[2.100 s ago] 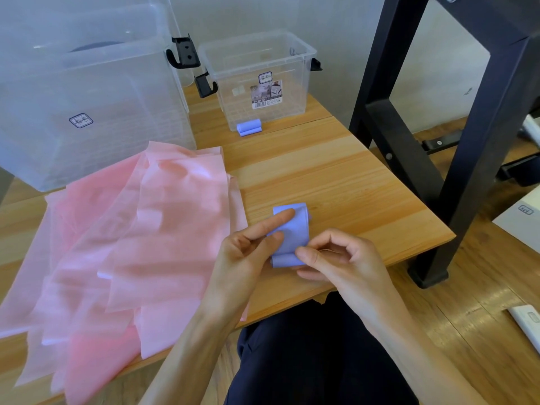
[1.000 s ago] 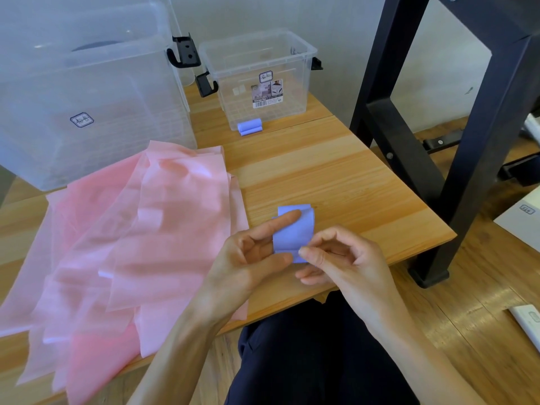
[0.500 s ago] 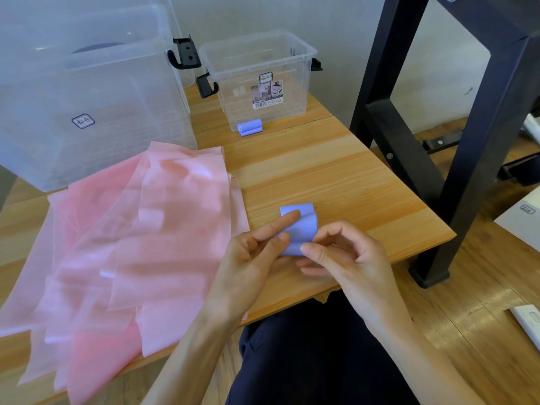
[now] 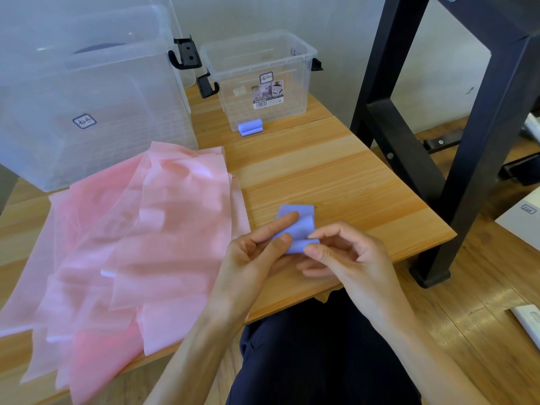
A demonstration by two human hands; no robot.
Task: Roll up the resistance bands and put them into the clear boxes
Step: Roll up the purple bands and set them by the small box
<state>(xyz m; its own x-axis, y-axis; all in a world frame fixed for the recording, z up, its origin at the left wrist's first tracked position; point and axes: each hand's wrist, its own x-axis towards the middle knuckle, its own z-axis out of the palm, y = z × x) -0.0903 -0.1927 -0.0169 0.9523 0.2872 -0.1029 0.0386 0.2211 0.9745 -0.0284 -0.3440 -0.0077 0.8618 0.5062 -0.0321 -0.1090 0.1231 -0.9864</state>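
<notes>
Since 2.1 s ago, both hands have kept working the blue band [image 4: 298, 229] at the near right of the wooden table [image 4: 336, 176], and the band now shows a shorter flat tail beyond the fingers. Left hand [image 4: 257, 252]: thumb and index finger pinch the band's left edge, index finger laid straight along its top. Right hand [image 4: 347, 255]: thumb and curled fingers pinch the band's near right corner, where the material is folded over. The band's far end lies flat on the table.

1 rolled blue band [image 4: 250, 127] sits against the front wall of the small clear box [image 4: 263, 83] at the far side; whether it is inside or just outside cannot be determined. 1 large clear box [image 4: 87, 97] stands at the far left. Pink bands [image 4: 140, 244] lie spread in an overlapping pile across the left of the table, overhanging its near edge. A black frame [image 4: 438, 141] stands to the right of the table.
</notes>
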